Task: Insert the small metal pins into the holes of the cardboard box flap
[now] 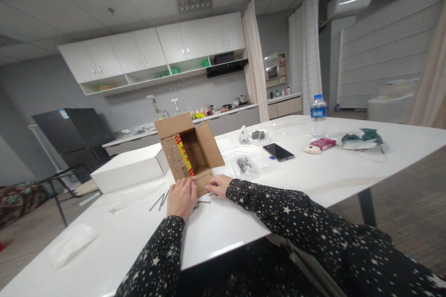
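An open cardboard box [195, 151] with raised flaps and a yellow-red tape strip [184, 155] stands tilted on the white table. Small round grey spots dot its left face, and a row of dark holes runs along the lower flap. My left hand [181, 197] is closed on the box's lower left edge, its fingers together. From the right, my right hand [219, 185] grips the lower flap between thumb and fingers. Long thin dark rods [160, 199], like nails, lie beside and partly under my left hand. More small dark pieces [244, 165] sit in a clear plastic bag.
A white box [130, 167] stands left of the cardboard box, with crumpled white plastic [75, 243] nearer. Toward the right are a phone [278, 151], a water bottle [318, 116], a dark red pack [322, 143] and green cloth [362, 137]. A white corded device [254, 135] lies behind.
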`<state>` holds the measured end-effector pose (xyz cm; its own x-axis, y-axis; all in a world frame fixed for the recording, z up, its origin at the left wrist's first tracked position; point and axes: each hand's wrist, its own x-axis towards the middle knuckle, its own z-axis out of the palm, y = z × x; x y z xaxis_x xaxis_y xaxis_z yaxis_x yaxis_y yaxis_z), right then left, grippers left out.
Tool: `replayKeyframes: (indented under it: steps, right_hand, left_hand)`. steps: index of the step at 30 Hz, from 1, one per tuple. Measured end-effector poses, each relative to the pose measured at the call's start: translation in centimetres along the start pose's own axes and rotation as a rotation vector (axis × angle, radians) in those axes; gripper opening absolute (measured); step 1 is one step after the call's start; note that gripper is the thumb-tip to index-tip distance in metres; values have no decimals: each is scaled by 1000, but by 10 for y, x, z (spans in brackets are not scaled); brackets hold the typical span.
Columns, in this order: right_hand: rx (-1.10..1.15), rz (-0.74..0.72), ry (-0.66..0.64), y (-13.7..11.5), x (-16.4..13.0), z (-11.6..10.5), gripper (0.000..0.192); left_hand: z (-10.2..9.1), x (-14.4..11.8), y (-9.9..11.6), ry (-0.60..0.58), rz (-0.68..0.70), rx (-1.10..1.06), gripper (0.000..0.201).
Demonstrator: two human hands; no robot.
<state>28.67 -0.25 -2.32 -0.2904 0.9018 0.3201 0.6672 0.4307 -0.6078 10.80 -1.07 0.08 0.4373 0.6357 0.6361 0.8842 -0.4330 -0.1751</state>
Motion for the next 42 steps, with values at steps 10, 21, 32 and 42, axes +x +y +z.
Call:
replayKeyframes:
  steps: [10,21,32,42]
  right_hand:
    - [12,8,-6,-3,-3,-3,32]
    - [-2,-8,0,-5,-3,-4,32]
    - [19,-1,3,-4,-3,-3,31]
    - [-29,-57,-6,-1,-1,-1,30]
  left_hand:
    - [3,-1,-2,15,-6,-13,29]
    - [9,0,-6,32,-54,-27,26]
    - [13,-1,-9,18,-7,-2,22]
    - [8,-5,-1,-138,202,-292,13]
